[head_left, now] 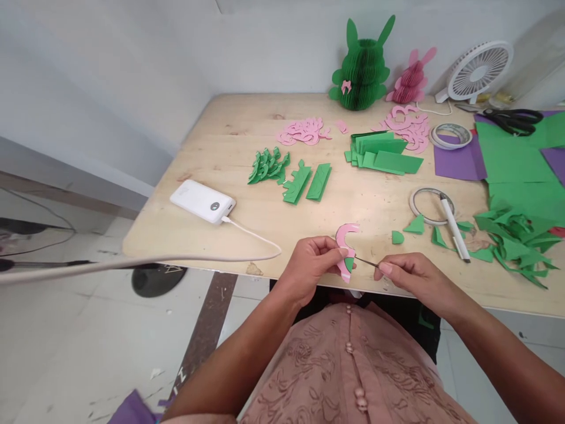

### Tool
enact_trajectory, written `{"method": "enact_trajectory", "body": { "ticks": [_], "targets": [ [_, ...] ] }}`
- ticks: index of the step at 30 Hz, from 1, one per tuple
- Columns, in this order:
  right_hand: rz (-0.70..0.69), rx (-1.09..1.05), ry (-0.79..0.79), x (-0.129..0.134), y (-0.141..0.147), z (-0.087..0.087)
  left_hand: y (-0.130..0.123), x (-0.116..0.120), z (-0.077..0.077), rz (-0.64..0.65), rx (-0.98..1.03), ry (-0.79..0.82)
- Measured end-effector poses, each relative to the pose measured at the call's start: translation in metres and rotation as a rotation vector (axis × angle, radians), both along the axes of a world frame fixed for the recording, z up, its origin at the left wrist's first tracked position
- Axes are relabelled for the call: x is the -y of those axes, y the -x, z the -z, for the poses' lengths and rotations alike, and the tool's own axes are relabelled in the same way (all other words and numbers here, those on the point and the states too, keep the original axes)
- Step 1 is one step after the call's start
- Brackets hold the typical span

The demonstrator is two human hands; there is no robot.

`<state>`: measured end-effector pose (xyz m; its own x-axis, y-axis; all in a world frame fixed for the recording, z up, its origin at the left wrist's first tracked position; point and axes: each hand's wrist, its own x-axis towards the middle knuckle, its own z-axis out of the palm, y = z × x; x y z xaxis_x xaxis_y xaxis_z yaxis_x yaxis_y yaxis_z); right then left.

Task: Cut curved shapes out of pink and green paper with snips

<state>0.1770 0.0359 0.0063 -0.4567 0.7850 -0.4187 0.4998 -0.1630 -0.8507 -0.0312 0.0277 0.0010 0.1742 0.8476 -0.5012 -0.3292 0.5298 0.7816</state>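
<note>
Pinched between thumb and fingers of the left hand (311, 264), over the near edge of the worktop (247, 212): a curved pink paper piece (341, 238), with a small green patch (348, 264) on its near half. Long axis roughly fore and aft, running away from the body; hollow of the curve facing right, toward the right hand (417, 281). Gripped from the left side, thumb lying across the middle.

In the right hand, fingers closed on the back end of a thin dark tool (367, 263); grip end hidden, exact kind hard to make out. Lies nearly crosswise to the pink paper, slanting slightly away from the body toward the tip. Reaches with that tip to the right-hand edge of the paper, just beside the left thumb and close to the green patch. Touching or barely apart: impossible to tell at this size.

Nearer to the paper: the left hand, in direct contact. From the right fingers, off to the left and a little farther from the body, with only the tool spanning the gap. Seems to turn on that crossing of tool tip and paper edge, right by the thumb.

Farther right on the worktop, a white marker (455, 228) and loose green scraps (415, 225), well apart from the pinch.
</note>
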Motion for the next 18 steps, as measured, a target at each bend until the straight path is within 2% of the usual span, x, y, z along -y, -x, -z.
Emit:
{"method": "enact_trajectory", "body": {
  "ticks": [18],
  "targets": [
    [0.017, -0.031, 0.046, -0.0003, -0.0012, 0.0039, -0.0077, -0.0046, -0.0057, 0.061, -0.013, 0.001]
  ]
}}
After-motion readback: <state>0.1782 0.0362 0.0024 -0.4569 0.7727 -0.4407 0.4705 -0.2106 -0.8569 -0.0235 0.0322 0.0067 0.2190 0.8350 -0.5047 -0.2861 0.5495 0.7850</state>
